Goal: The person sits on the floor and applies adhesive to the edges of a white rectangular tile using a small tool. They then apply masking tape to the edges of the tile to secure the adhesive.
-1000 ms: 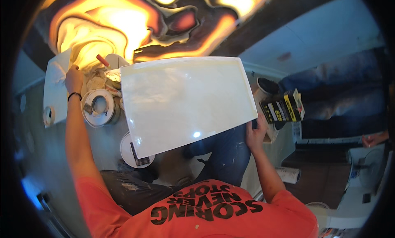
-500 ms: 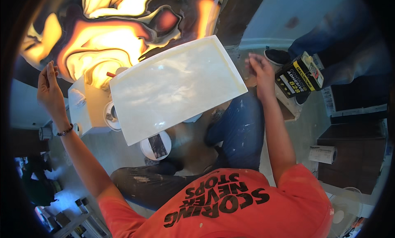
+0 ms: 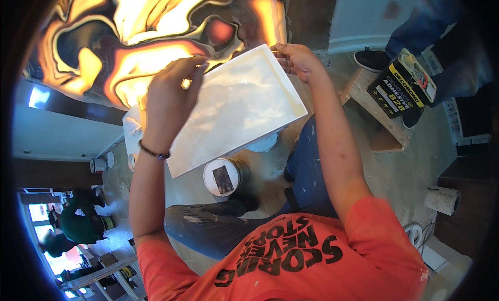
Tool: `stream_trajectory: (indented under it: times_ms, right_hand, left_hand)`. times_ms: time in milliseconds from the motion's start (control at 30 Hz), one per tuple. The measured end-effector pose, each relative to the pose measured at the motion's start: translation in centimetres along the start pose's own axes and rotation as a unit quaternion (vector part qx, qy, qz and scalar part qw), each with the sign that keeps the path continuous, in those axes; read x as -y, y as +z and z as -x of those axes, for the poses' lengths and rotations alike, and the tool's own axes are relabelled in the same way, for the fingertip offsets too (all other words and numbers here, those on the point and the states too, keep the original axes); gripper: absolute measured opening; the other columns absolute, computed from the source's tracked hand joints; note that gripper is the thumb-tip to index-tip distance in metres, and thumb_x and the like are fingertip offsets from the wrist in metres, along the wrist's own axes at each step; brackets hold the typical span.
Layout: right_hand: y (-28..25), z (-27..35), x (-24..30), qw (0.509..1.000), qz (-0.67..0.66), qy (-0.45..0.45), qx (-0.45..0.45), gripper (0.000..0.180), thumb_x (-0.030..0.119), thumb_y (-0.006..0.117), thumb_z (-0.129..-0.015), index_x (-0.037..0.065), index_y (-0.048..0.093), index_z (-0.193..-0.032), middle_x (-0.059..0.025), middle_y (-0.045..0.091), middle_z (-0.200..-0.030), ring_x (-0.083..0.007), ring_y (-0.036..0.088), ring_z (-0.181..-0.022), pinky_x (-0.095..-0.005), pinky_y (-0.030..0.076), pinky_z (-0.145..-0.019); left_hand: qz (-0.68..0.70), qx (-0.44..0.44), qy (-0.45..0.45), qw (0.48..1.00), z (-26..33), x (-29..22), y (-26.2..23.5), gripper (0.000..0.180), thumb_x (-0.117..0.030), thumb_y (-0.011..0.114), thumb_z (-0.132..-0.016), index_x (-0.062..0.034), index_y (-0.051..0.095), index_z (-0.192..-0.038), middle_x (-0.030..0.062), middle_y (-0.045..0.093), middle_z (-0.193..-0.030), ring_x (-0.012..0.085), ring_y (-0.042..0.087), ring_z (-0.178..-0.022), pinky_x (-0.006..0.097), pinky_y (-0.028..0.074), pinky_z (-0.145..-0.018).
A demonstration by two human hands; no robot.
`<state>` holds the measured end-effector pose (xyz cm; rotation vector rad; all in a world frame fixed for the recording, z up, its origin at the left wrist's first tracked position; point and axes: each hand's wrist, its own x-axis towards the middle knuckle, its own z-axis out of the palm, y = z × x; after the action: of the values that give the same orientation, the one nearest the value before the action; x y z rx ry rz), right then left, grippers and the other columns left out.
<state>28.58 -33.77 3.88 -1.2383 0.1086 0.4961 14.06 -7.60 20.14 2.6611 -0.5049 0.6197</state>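
Observation:
A white rectangular panel (image 3: 234, 111) with a glossy face lies tilted in front of me, above white buckets. My left hand (image 3: 174, 95) is raised over its left part, wrist bent and fingers curled towards the thumb, a small bright gap between them. Whether anything is in those fingers is hidden. At the panel's far right corner is my right hand (image 3: 301, 61), its fingers apart beside the edge; whether they touch it I cannot tell. Below the panel's near edge stands a white bucket (image 3: 210, 184) with a dark rectangular piece (image 3: 223, 180) on its lid.
A black and yellow adhesive can (image 3: 395, 90) stands on a wooden box (image 3: 387, 129) at the right, next to another person's shoe (image 3: 371, 58). A glossy swirled orange and black surface (image 3: 156, 20) fills the far left. Another person (image 3: 80, 218) is at the left.
My left hand has swung right, from beyond the panel's left side to over it. My right hand has moved up and left to the panel's far right corner. The whole view has shifted.

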Motion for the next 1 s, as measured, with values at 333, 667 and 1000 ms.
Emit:
stream_trajectory:
  times_ms: [333, 667, 1000]
  right_hand:
    - [1.6, 1.9, 0.4, 0.998, 0.017, -0.025, 0.05, 0.026, 0.023, 0.057, -0.108, 0.006, 0.073, -0.12, -0.0036, 0.075, -0.103, -0.013, 0.072, -0.084, -0.0286, 0.06, -0.078]
    - [1.0, 0.5, -0.5, 0.996, 0.013, -0.068, 0.062, 0.025, 0.022, 0.063, -0.105, 0.003, 0.072, -0.118, -0.0035, 0.074, -0.101, -0.0112, 0.069, -0.084, -0.0279, 0.059, -0.079]
    - [1.6, 0.5, -0.6, 0.994, -0.008, -0.108, 0.034, 0.024, 0.02, 0.067, -0.102, -0.002, 0.074, -0.108, -0.0069, 0.074, -0.095, -0.0118, 0.068, -0.079, -0.0283, 0.059, -0.074]
  left_hand:
    - [-0.038, 0.119, -0.008, 0.992, -6.3, -1.6, 11.4, 0.018, -0.013, 0.07, -0.092, -0.0015, 0.076, -0.104, 0.0158, 0.077, -0.093, 0.0318, 0.075, -0.082, 0.04, 0.059, -0.074]
    - [-0.043, 0.139, -0.016, 0.989, -8.2, -1.8, 12.3, 0.017, -0.014, 0.072, -0.09, -0.0004, 0.079, -0.097, 0.0149, 0.075, -0.079, 0.0265, 0.073, -0.067, 0.037, 0.057, -0.067]
    - [-0.076, 0.14, 0.008, 0.987, -8.7, -1.8, 12.7, 0.017, -0.014, 0.073, -0.088, 0.0, 0.079, -0.096, 0.0154, 0.074, -0.075, 0.0283, 0.072, -0.067, 0.037, 0.056, -0.066]
